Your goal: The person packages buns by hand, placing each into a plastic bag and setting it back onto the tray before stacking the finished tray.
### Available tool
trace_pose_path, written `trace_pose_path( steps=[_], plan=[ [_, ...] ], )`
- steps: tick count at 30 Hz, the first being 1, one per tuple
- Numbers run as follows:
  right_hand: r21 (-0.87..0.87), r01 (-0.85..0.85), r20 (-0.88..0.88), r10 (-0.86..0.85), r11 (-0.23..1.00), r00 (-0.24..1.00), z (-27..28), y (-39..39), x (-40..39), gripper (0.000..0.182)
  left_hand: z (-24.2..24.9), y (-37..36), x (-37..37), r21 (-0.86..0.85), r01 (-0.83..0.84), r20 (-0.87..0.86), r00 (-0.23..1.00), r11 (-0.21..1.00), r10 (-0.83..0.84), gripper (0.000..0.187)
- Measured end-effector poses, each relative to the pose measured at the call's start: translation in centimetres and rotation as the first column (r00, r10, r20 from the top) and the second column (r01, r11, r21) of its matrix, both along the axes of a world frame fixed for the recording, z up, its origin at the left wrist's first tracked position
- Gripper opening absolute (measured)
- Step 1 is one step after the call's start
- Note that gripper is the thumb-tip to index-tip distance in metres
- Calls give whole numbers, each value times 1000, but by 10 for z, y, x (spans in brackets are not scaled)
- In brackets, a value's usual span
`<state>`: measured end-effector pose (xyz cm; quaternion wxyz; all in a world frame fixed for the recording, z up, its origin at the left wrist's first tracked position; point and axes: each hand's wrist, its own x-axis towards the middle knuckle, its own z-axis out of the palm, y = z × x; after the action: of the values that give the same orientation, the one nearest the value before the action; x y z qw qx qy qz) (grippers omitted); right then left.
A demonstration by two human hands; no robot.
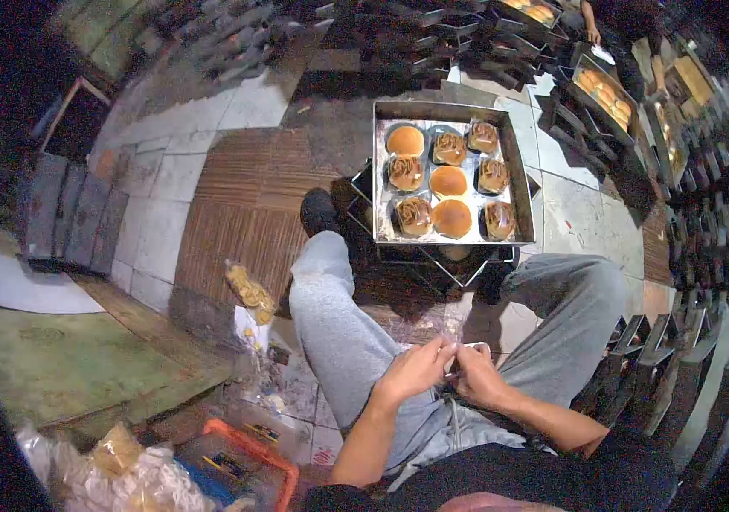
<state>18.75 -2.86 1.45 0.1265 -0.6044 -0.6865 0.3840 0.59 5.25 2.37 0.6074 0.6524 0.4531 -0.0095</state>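
My left hand [421, 369] and my right hand [478, 374] meet above my lap, fingers pinched together. Between their fingertips is a bit of clear plastic wrapping [450, 331], faint and partly hidden by the fingers. Just beyond my knees, a square metal tray [454, 109] rests on a dark support. Inside it lie three plain golden buns, one of them a round bun [451, 219] at the near side. Several brown-striped buns in clear wrapping, such as a wrapped bun [414, 217], sit around them.
More bun trays [605, 96] stand at the far right, near another person's hand [593, 34]. Stacked dark metal trays [710, 247] line the right. At left are a green board [74, 350], plastic bags [121, 478] and an orange-rimmed crate [253, 444]. A yellowish bag [249, 290] lies on the floor.
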Motion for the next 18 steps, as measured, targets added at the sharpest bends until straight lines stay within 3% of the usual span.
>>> trace_pose_path(
  steps=[1, 3, 4, 5, 7, 8, 9, 10, 11, 13, 14, 15, 17, 18],
  plan=[
    [18, 7, -10, -7, 1000, 1000, -8, 1, 9, 32, -4, -1, 2, 18, 7, -10, 1000, 1000, -7, 41],
    [-53, -162, -143, 153, 985, 978, -19, 13, 32, 33, -14, -10, 7, 222, -172, 142, 980, 960, 143, 41],
    [134, -72, -199, 98, 988, 975, -10, 21, 39, 31, -17, -18, 13, 355, -283, 182, 956, 891, 232, 35],
    [375, 41, -251, 59, 926, 966, 31, 43, 34, 25, -17, -17, 13, 372, -281, 177, 957, 885, 230, 35],
    [299, 54, -295, 38, 953, 955, 89, 65, 52, 20, -9, -9, 9, 527, -23, 57, 998, 850, -9, 27],
    [234, 45, -240, 13, 971, 971, 105, 67, 56, 18, 18, -4, 15, 631, -63, 19, 998, 773, 65, 19],
    [170, 43, -183, -11, 985, 983, 121, 69, 57, 16, 39, 6, 13, 699, 2, -60, 997, 715, 55, 14],
    [-55, -65, 31, 67, 996, 997, 145, 70, 56, 22, 48, 13, 12, 754, 3, -30, 999, 657, 29, 18],
    [-49, -67, 28, 68, 997, 997, 140, 63, 56, 22, 56, 19, 12, 806, -1, 0, 1000, 592, 2, 21],
    [406, -45, -358, 204, 913, 911, 116, 50, 51, 42, 75, 27, 15, 846, 38, -3, 998, 532, -66, 30],
    [240, -184, -243, 243, 953, 939, 109, 47, 53, 65, 83, 27, 17, 875, 68, -3, 991, 479, -134, 38],
    [241, -186, -244, 245, 953, 938, 110, 46, 51, 65, 89, 24, 19, 875, 67, -4, 991, 479, -132, 38],
    [488, -183, -28, 225, 853, 974, 112, 53, 40, 78, 98, 27, 23, 925, 69, -33, 994, 374, -101, 56],
    [373, -212, -32, 241, 903, 970, 104, 56, 40, 91, 99, 25, 26, 917, 45, 27, 984, 397, -176, 63]
  ],
)
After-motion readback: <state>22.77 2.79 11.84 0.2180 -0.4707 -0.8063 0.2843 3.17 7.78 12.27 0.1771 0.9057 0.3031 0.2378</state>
